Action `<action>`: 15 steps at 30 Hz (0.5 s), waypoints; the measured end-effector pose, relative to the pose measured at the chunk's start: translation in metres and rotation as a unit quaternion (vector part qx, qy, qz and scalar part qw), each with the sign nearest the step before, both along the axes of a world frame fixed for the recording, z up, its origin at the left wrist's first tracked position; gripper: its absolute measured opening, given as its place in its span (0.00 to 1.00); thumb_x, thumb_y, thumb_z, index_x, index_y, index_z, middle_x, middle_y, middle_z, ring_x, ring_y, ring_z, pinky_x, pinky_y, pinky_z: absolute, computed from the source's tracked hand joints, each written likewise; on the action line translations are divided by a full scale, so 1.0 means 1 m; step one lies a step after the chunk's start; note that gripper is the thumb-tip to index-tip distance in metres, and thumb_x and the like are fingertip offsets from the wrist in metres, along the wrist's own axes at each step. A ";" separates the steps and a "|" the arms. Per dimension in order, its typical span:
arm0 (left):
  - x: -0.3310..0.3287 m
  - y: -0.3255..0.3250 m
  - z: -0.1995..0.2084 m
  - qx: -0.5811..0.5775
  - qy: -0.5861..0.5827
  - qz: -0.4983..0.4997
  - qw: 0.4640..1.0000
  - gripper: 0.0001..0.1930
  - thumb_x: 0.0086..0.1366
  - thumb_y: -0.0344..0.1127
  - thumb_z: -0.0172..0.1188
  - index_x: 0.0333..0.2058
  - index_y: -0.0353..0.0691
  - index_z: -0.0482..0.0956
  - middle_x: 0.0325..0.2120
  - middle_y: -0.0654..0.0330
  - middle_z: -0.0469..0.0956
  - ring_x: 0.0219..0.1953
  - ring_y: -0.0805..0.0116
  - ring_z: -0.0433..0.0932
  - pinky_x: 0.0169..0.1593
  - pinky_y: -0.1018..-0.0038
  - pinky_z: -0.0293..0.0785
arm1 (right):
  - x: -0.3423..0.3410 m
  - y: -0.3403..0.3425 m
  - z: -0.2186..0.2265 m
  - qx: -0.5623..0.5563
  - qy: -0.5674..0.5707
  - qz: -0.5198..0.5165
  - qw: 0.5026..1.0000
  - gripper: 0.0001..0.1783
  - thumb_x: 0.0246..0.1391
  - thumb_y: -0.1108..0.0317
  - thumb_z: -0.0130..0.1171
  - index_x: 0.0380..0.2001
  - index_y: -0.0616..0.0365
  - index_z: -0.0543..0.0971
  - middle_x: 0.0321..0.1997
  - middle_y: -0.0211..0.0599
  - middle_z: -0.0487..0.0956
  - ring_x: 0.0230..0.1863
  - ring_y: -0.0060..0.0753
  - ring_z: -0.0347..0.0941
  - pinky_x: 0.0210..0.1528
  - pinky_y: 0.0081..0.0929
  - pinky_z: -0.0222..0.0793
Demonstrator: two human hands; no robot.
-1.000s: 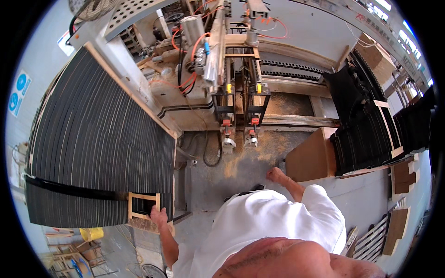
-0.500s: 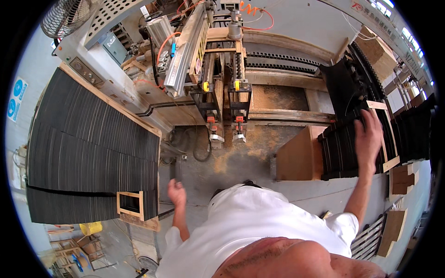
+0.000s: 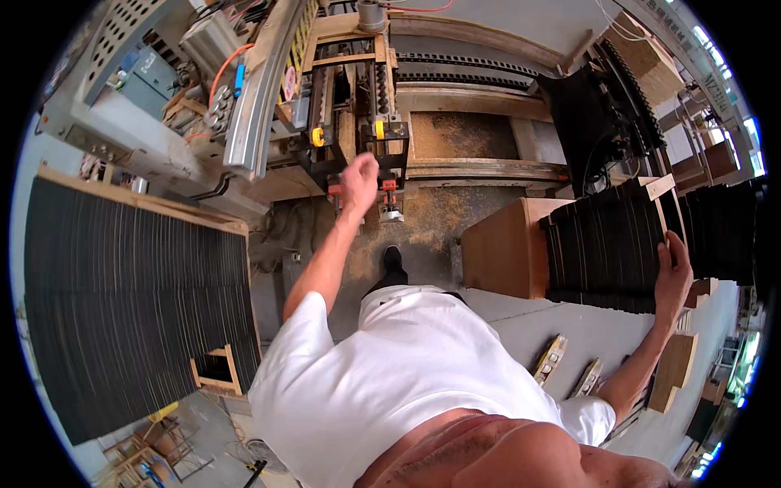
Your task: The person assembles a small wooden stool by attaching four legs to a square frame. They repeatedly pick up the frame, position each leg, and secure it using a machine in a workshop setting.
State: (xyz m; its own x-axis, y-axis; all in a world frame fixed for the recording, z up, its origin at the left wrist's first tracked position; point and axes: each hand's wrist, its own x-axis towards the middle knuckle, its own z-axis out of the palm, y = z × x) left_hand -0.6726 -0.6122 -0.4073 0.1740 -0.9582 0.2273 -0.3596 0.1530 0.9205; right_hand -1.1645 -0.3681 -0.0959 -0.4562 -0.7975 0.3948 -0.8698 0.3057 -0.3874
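Note:
My left hand (image 3: 359,180) is raised in front of the woodworking machine's clamps (image 3: 389,193), fingers curled closed. Whatever it holds, if anything, is hidden, and I cannot tell whether it touches the machine. On my right, my right hand (image 3: 674,272) grips the near end of a light wooden frame (image 3: 672,213). That frame lies against a stack of thin black pieces (image 3: 606,240), which partly hides it. A second small wooden frame (image 3: 232,370) rests at the near corner of the large black stack (image 3: 138,285) on my left.
A brown box-like stand (image 3: 500,252) is beside the right stack. Sawdust covers the floor (image 3: 439,215) by the machine. Dark cloth (image 3: 582,122) hangs at the machine's right end. Yellowish narrow tools (image 3: 551,360) lie on the floor near my right side, and a floor fan (image 3: 264,455) stands behind left.
My left hand has risen from beside the left stack to the machine's clamps. My right hand has moved nearer along the wooden frame and closed on it. The view has shifted.

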 end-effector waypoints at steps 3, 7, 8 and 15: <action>0.012 -0.101 0.006 -0.026 0.069 0.050 0.996 0.14 0.61 0.39 0.60 0.41 0.36 0.79 0.29 0.59 0.81 0.33 0.70 0.78 0.39 0.72 0.73 | 0.021 -0.010 0.010 -0.025 0.057 -0.026 0.998 0.16 0.60 0.66 0.57 0.50 0.55 0.78 0.43 0.38 0.81 0.42 0.25 0.75 0.46 0.24 0.70; 0.022 -0.238 0.002 0.108 0.270 0.033 0.956 0.20 0.63 0.47 0.60 0.44 0.37 0.78 0.37 0.59 0.78 0.38 0.67 0.76 0.39 0.70 0.74 | 0.072 -0.035 0.029 -0.066 0.019 -0.049 0.996 0.15 0.58 0.70 0.59 0.49 0.56 0.78 0.43 0.37 0.81 0.43 0.26 0.76 0.45 0.24 0.71; 0.025 -0.268 -0.001 0.163 0.341 0.012 0.926 0.22 0.63 0.49 0.60 0.46 0.37 0.76 0.40 0.59 0.77 0.41 0.66 0.76 0.40 0.69 0.74 | 0.085 -0.044 0.032 -0.076 0.032 -0.014 0.997 0.14 0.57 0.72 0.59 0.48 0.56 0.78 0.43 0.37 0.81 0.42 0.26 0.76 0.44 0.24 0.71; 0.034 -0.371 -0.017 0.209 0.504 0.069 0.835 0.22 0.64 0.46 0.60 0.46 0.32 0.70 0.36 0.51 0.77 0.28 0.63 0.80 0.28 0.71 0.81 | 0.187 -0.155 0.012 -0.049 0.042 0.207 0.976 0.13 0.48 0.80 0.62 0.39 0.62 0.79 0.40 0.42 0.81 0.41 0.38 0.77 0.44 0.29 0.71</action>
State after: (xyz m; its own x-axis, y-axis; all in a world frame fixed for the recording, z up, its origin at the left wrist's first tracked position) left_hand -0.6391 -0.9837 -0.4245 0.1910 -0.8717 -0.4513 0.6423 -0.2367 0.7290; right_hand -0.9773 -0.5230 -0.0841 -0.0661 -0.8629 0.5010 -0.9408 -0.1134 -0.3194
